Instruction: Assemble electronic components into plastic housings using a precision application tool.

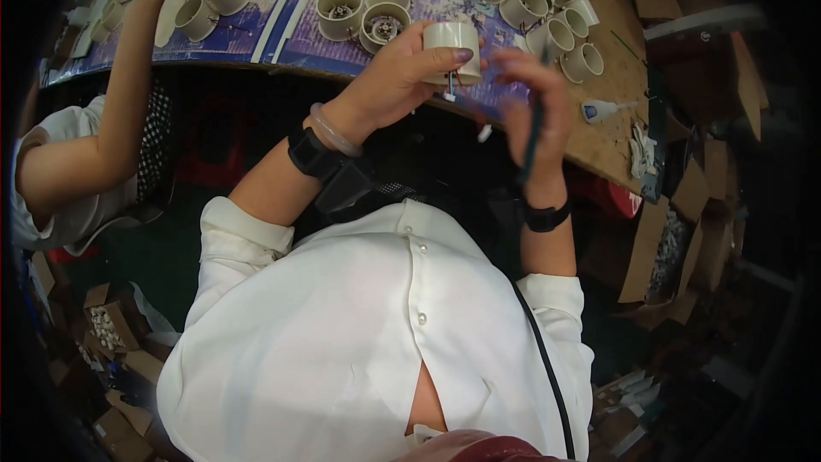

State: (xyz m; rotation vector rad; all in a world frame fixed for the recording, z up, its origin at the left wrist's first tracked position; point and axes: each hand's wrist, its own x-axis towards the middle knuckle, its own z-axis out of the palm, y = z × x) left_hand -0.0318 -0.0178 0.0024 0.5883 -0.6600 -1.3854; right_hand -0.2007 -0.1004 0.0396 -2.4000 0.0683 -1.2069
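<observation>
My left hand [396,75] is closed round a cream cylindrical housing [451,37], held up at the table's front edge with the thumb across its side. Short wires with a small white connector [450,97] hang from its underside. Just to the right, my right hand [540,107] is smeared by motion. A thin dark teal stick-like tool [534,139] lies along its palm, gripped by the fingers; its exact kind is unclear. Another white connector [485,133], also blurred, dangles between the two hands. Behind the left hand stand open cream housings [384,24] with round metal parts inside.
Many similar housings [525,5] crowd the far right of the worktable [611,141]. A small white squeeze bottle [600,110] lies near its right edge. At the left, a co-worker's arm [128,94] reaches over the table. Cardboard boxes [658,248] of parts stand on both sides.
</observation>
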